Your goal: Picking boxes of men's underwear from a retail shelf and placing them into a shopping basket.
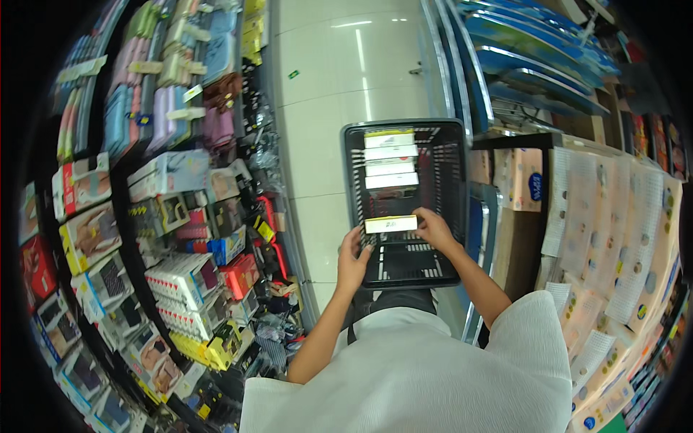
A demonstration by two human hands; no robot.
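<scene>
A black plastic shopping basket [460, 162] with slotted walls stands in front of me. Inside it, toward the near end, is a slim white box [391, 224] with a yellow edge. The fingers of my right hand [435, 231] pinch this box at its right end. My left hand [354, 261] is by the basket's left wall, thumb and fingers apart, close to the box's left end; whether it touches the box or the rim is unclear. Several similar white boxes [391, 166] form a row at the basket's far end.
Shelves with boxed underwear [181, 287] and folded textiles [122, 119] line the left side. On the right are blue ironing boards [530, 59] and a stand of peach-coloured packs [601, 216]. Pale floor tiles [319, 140] run between; a small green tag [293, 74] lies there.
</scene>
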